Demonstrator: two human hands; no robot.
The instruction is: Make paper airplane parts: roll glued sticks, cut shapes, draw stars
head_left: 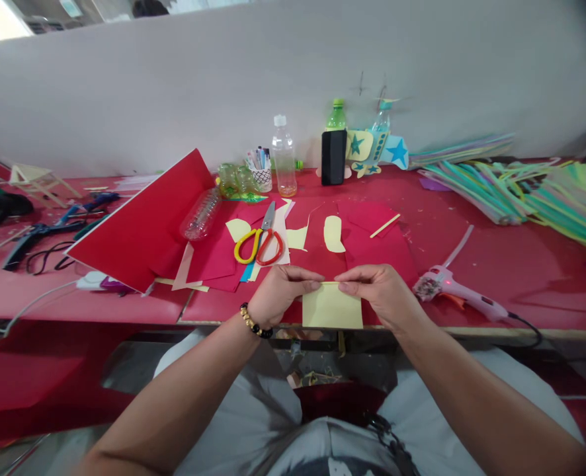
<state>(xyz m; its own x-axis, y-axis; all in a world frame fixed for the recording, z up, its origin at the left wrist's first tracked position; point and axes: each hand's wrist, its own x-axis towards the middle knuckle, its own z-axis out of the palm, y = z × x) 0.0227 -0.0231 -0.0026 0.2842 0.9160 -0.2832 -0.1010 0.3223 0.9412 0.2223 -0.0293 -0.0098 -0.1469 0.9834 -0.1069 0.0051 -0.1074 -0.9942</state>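
A pale yellow sheet of paper (pixel 331 309) hangs at the table's front edge, its top edge pinched from both sides. My left hand (pixel 293 288), with a beaded bracelet at the wrist, grips the upper left corner between thumb and fingers. At the upper right corner my right hand (pixel 367 288) pinches the same paper. Beyond my hands lie scissors (pixel 262 238) with one yellow and one red handle. A cut-out yellow paper piece (pixel 333 234) rests on red paper, and a thin wooden stick (pixel 385 226) lies farther right.
A pink glue gun (pixel 459 291) lies at the right, near bundles of coloured strips (pixel 486 192). A red board (pixel 149 218) leans at the left beside a clear plastic bottle (pixel 201 215). Another bottle (pixel 284 158), a pen cup (pixel 260 175) and a black phone (pixel 333 157) stand toward the wall.
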